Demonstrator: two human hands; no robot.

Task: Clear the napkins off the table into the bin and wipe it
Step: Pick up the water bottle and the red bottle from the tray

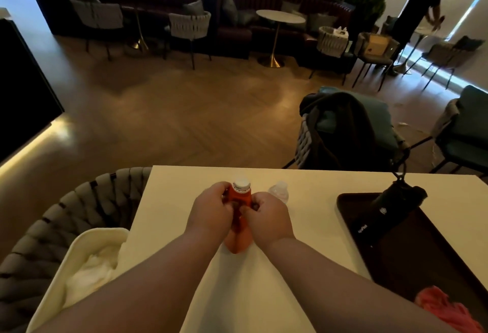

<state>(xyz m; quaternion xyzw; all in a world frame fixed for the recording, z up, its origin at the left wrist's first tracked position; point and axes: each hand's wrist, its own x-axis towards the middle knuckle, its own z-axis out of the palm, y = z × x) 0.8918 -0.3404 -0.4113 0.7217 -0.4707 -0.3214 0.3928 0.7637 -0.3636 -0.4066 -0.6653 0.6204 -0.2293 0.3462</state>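
Napkins (91, 270), white and crumpled, lie inside the cream bin (52, 293) at my left; none shows on the table (311, 216). Starting at the hands: my left hand (211, 209) curls its fingers round the upper body of an orange bottle (240, 198) just under its white cap (240, 184), and my right hand (266, 215) grips the same bottle at mid-body from the other side, so both hands are occupied and neither is free. The bottle leans, cap away from me, with its base low over the table top; I cannot tell whether the base touches. Just beyond my right hand stands a small clear plastic bottle (280, 192). Further right a dark tray (412, 248) rests on the table, bearing a black pouch (390, 208) at its far end and a pink cloth (443, 309) at its near end. The bin sits on a woven chair (52, 213) beside the table's left edge. Progress, as I judge it: the clearing appears done, though my forearms hide part of the near surface. The wipe remains: the cloth lies untouched on the tray, the table top shows no wet streaks, and the bottle, presumably cleaner, is only being readied.
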